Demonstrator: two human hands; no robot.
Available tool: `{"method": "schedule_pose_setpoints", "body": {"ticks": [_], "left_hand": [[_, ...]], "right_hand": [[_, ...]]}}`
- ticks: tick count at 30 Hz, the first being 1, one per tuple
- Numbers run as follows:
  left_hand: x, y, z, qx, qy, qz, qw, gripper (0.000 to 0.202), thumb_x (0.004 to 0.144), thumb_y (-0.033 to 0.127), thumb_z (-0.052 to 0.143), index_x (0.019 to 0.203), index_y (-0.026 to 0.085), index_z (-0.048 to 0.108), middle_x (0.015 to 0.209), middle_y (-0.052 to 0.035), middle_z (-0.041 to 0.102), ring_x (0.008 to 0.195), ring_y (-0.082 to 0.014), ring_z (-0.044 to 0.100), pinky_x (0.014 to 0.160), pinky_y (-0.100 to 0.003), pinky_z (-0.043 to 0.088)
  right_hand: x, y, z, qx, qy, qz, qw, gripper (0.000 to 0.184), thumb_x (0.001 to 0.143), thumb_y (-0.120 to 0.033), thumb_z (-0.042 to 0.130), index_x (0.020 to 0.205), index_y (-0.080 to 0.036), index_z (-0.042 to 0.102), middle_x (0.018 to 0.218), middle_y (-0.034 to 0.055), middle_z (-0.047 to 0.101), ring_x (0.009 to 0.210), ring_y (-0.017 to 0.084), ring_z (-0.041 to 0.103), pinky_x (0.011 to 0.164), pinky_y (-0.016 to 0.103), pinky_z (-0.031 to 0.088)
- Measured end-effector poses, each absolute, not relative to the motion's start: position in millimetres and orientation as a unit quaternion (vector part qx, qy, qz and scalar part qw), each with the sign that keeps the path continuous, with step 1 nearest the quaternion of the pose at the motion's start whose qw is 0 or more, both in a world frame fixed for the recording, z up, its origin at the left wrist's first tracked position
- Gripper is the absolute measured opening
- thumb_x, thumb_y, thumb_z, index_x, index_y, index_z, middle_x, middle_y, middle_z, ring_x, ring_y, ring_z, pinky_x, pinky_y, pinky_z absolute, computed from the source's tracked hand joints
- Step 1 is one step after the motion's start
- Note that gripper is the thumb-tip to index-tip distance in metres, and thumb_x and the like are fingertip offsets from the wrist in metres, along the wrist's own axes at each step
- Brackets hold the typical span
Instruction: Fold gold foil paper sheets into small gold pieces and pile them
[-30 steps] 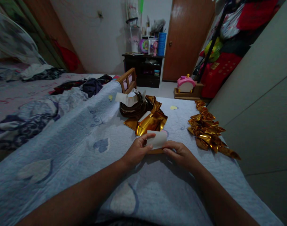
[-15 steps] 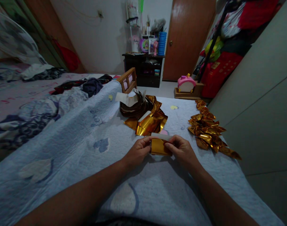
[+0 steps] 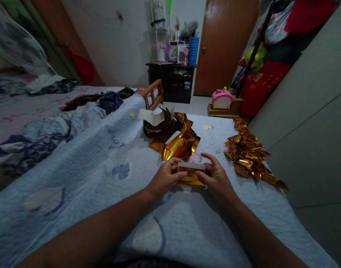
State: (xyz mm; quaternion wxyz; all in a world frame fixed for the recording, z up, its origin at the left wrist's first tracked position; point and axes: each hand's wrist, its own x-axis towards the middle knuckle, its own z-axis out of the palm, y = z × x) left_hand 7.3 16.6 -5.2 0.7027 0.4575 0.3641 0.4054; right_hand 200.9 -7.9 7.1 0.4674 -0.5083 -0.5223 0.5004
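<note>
Between both hands is a sheet of gold foil paper (image 3: pixel 191 181), partly folded, its pale back showing as a strip along the top edge. My left hand (image 3: pixel 168 174) grips its left end, thumb on the gold face and fingers behind. At the right end, my right hand (image 3: pixel 215 176) pinches it under the thumb, with the index finger raised off the paper. Just beyond lie loose gold foil sheets (image 3: pixel 180 146), beside a curled stack of paper (image 3: pixel 157 126) with dark brown edges. A row of folded gold foil pieces (image 3: pixel 247 154) lies to the right.
A blue quilt (image 3: pixel 103 208) with heart shapes covers the surface under my hands. Rumpled clothes (image 3: pixel 110 102) are at the left. A wooden bed rail (image 3: pixel 153 95), a pink toy (image 3: pixel 222 99) and a dark cabinet (image 3: pixel 170 82) stand beyond; a pale panel (image 3: pixel 310 111) rises at the right.
The paper's top flap has been folded further, leaving a narrower pale edge. My left thumb has moved in onto the gold face, and my right index finger has lifted.
</note>
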Motion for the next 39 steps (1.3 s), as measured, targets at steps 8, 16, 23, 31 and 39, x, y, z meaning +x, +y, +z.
{"method": "schedule_pose_setpoints", "body": {"ticks": [8, 16, 23, 31, 39], "left_hand": [[6, 19, -2, 0.479, 0.377, 0.411, 0.678, 0.034, 0.071, 0.036, 0.086, 0.093, 0.012, 0.074, 0.089, -0.0062, 0.075, 0.080, -0.0188, 0.068, 0.079, -0.030, 0.051], [5, 20, -4, 0.475, 0.393, 0.420, 0.666, 0.035, 0.074, 0.041, 0.084, 0.091, 0.012, 0.074, 0.087, -0.0071, 0.074, 0.077, -0.0179, 0.067, 0.074, -0.028, 0.051], [6, 20, -2, 0.494, 0.396, 0.417, 0.652, 0.035, 0.076, 0.042, 0.081, 0.092, 0.012, 0.076, 0.089, -0.0079, 0.075, 0.081, -0.0197, 0.068, 0.076, -0.030, 0.052], [6, 19, 2, 0.505, 0.395, 0.418, 0.644, 0.031, 0.074, 0.042, 0.081, 0.087, 0.014, 0.077, 0.084, -0.0069, 0.075, 0.076, -0.0190, 0.067, 0.075, -0.030, 0.052], [5, 19, 1, 0.499, 0.411, 0.431, 0.630, 0.027, 0.078, 0.040, 0.079, 0.085, 0.015, 0.076, 0.081, -0.0053, 0.074, 0.075, -0.0172, 0.066, 0.074, -0.028, 0.051]], "right_hand": [[204, -7, 1, -0.465, -0.525, 0.536, 0.470, 0.059, 0.076, -0.030, 0.074, 0.127, -0.027, 0.045, 0.073, -0.0076, 0.060, 0.066, 0.015, 0.059, 0.065, 0.029, 0.046], [211, -6, -7, -0.472, -0.552, 0.518, 0.452, 0.027, 0.080, -0.039, 0.075, 0.093, -0.023, 0.057, 0.080, -0.0019, 0.061, 0.071, 0.016, 0.058, 0.066, 0.029, 0.047], [210, -5, -2, -0.493, -0.534, 0.515, 0.454, 0.028, 0.080, -0.045, 0.073, 0.080, -0.020, 0.060, 0.072, -0.0011, 0.061, 0.067, 0.015, 0.056, 0.063, 0.028, 0.043], [208, -4, 1, -0.512, -0.515, 0.509, 0.463, 0.028, 0.073, -0.041, 0.077, 0.075, -0.021, 0.057, 0.067, -0.0028, 0.058, 0.062, 0.014, 0.052, 0.058, 0.027, 0.040], [207, -4, 0, -0.491, -0.512, 0.518, 0.478, 0.028, 0.074, -0.038, 0.076, 0.083, -0.022, 0.055, 0.066, -0.0055, 0.054, 0.059, 0.012, 0.048, 0.057, 0.025, 0.037]]}}
